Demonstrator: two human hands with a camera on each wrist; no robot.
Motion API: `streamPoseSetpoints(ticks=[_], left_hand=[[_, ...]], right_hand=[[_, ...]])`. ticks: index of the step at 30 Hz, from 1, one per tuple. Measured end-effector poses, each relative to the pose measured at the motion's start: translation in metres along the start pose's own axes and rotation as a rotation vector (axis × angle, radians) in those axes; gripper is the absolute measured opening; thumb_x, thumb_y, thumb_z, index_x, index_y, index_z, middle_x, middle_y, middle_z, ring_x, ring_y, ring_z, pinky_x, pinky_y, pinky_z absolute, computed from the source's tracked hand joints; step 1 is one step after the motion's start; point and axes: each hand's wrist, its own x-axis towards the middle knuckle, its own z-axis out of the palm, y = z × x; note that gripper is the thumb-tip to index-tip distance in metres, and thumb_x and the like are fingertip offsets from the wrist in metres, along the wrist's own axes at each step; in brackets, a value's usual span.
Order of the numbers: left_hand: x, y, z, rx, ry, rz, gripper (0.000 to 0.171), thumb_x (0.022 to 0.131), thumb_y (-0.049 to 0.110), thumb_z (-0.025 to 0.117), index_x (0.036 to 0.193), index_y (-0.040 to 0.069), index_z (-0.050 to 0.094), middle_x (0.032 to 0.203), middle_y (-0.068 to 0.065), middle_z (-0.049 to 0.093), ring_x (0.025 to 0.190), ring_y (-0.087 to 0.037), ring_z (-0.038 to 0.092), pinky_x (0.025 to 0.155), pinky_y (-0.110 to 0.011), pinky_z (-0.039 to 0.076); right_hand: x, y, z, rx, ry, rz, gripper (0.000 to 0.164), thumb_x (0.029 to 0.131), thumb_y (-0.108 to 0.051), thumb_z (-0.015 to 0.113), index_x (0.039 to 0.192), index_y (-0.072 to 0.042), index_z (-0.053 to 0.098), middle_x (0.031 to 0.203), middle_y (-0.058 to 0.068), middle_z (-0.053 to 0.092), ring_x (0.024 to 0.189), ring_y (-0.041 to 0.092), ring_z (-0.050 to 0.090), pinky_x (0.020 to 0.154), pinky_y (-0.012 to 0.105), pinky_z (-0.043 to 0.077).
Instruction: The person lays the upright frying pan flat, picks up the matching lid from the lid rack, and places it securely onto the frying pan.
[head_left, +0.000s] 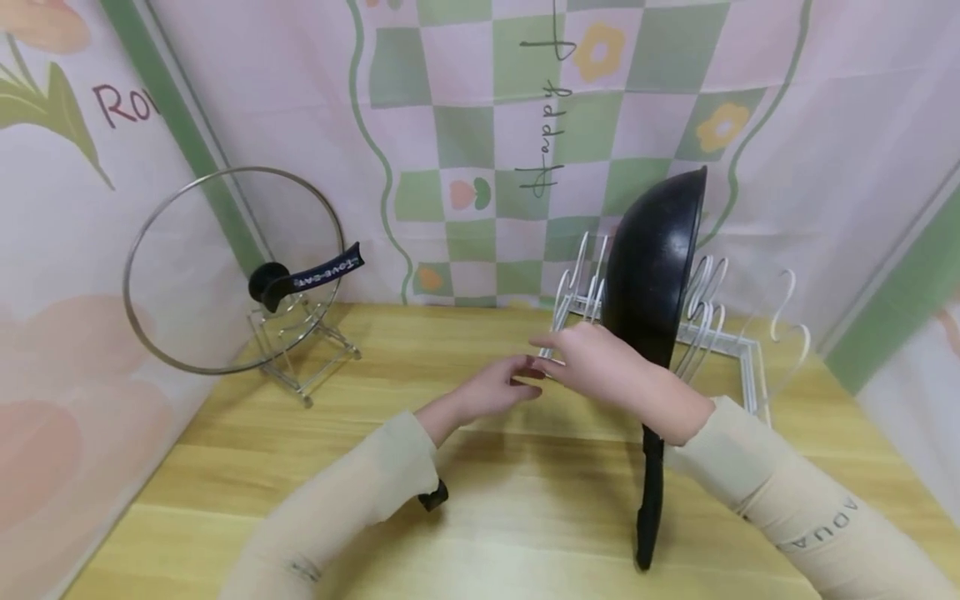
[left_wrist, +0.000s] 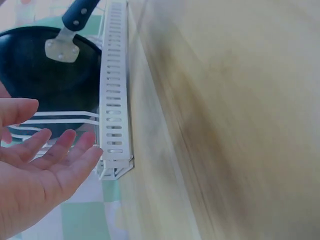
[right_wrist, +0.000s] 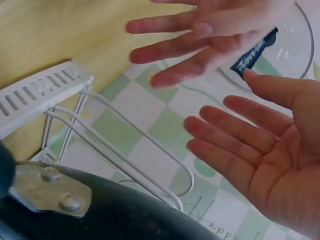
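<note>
A black wok (head_left: 648,258) stands on edge in a white wire rack (head_left: 746,379), its handle (head_left: 649,500) pointing toward me over the table. Just left of the wok, my right hand (head_left: 600,360) is held with its fingers extended and nothing in them. Facing it is my left hand (head_left: 495,390), also free of any object, its fingers loosely spread. In the head view the fingertips of the two hands overlap, while the right wrist view shows a gap between the left hand (right_wrist: 200,45) and right hand (right_wrist: 265,155). The rack's slotted base (left_wrist: 115,85) lies beyond the left fingertips.
At the left, a glass lid with a black handle (head_left: 322,273) leans upright in a small wire stand (head_left: 300,375). A patterned curtain (head_left: 525,150) hangs behind the wooden table (head_left: 225,475). A small black piece (head_left: 432,497) shows under the left sleeve.
</note>
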Motion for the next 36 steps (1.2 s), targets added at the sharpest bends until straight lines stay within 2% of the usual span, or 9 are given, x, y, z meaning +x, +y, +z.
streamPoseSetpoints(ticks=[4,8,11,17,21,25,29,32,36], left_hand=[[-0.01,0.0,0.003,0.001,-0.018,0.016,0.047,0.104,0.009,0.059,0.149,0.002,0.048,0.145,-0.02,0.055,0.134,-0.033,0.052,0.107,-0.038,0.048],[-0.019,0.001,0.004,-0.014,-0.01,0.035,0.046,0.103,0.006,0.058,0.148,0.002,0.049,0.141,-0.022,0.057,0.13,-0.034,0.056,0.105,-0.036,0.05],[-0.025,0.001,0.004,-0.033,0.003,0.035,0.044,0.103,0.003,0.057,0.147,0.0,0.05,0.138,-0.023,0.059,0.125,-0.035,0.059,0.102,-0.035,0.052],[-0.035,0.002,0.005,-0.113,0.011,0.009,0.043,0.103,0.005,0.057,0.145,0.0,0.052,0.136,-0.024,0.06,0.117,-0.032,0.064,0.099,-0.043,0.054],[-0.038,0.003,0.01,-0.191,0.009,-0.024,0.043,0.103,0.008,0.057,0.146,0.003,0.051,0.137,-0.021,0.06,0.116,-0.029,0.065,0.098,-0.048,0.054],[-0.043,0.004,0.016,-0.234,-0.009,-0.039,0.044,0.104,0.009,0.056,0.146,0.001,0.05,0.139,-0.021,0.059,0.117,-0.026,0.064,0.1,-0.045,0.053],[-0.047,0.007,0.019,-0.261,-0.015,-0.05,0.044,0.104,0.008,0.056,0.146,-0.001,0.049,0.138,-0.019,0.06,0.117,-0.025,0.064,0.102,-0.046,0.052],[-0.049,0.007,0.022,-0.285,-0.005,-0.063,0.044,0.103,0.008,0.057,0.146,-0.001,0.05,0.137,-0.018,0.061,0.116,-0.024,0.064,0.102,-0.048,0.052],[-0.05,0.007,0.024,-0.31,0.007,-0.078,0.043,0.104,0.007,0.057,0.146,0.0,0.05,0.137,-0.018,0.061,0.116,-0.024,0.064,0.104,-0.05,0.05]], right_hand=[[-0.013,0.004,0.008,-0.002,0.091,-0.08,0.026,0.098,-0.011,0.071,0.12,0.002,0.073,0.103,0.016,0.076,0.078,0.021,0.073,0.069,0.037,0.062],[-0.027,0.01,0.014,0.008,0.214,-0.109,0.019,0.096,-0.012,0.073,0.112,-0.002,0.077,0.105,0.011,0.076,0.095,0.028,0.074,0.079,0.045,0.061],[-0.037,0.018,0.019,0.036,0.313,-0.149,0.016,0.092,-0.009,0.077,0.107,-0.005,0.079,0.101,0.008,0.077,0.093,0.026,0.074,0.078,0.045,0.061],[-0.053,0.042,0.025,0.045,0.458,-0.354,0.025,0.079,0.002,0.082,0.102,-0.007,0.08,0.099,0.004,0.078,0.088,0.021,0.075,0.073,0.038,0.062],[-0.063,0.061,0.03,0.1,0.49,-0.485,0.012,0.097,-0.018,0.074,0.103,-0.01,0.08,0.099,0.001,0.078,0.087,0.018,0.075,0.078,0.022,0.059],[-0.075,0.078,0.036,0.191,0.48,-0.586,0.037,0.106,-0.038,0.054,0.105,-0.011,0.08,0.1,0.001,0.078,0.09,0.014,0.074,0.085,0.012,0.053],[-0.085,0.089,0.039,0.267,0.461,-0.598,0.027,0.103,-0.033,0.063,0.107,-0.013,0.08,0.102,0.001,0.078,0.094,0.01,0.073,0.085,0.013,0.054],[-0.093,0.093,0.038,0.312,0.441,-0.553,0.014,0.093,-0.016,0.078,0.107,-0.014,0.08,0.103,-0.002,0.077,0.096,0.008,0.072,0.086,0.014,0.054],[-0.104,0.098,0.035,0.363,0.402,-0.421,0.038,0.076,0.008,0.083,0.105,-0.016,0.081,0.102,-0.006,0.077,0.095,0.005,0.071,0.086,0.011,0.052]])
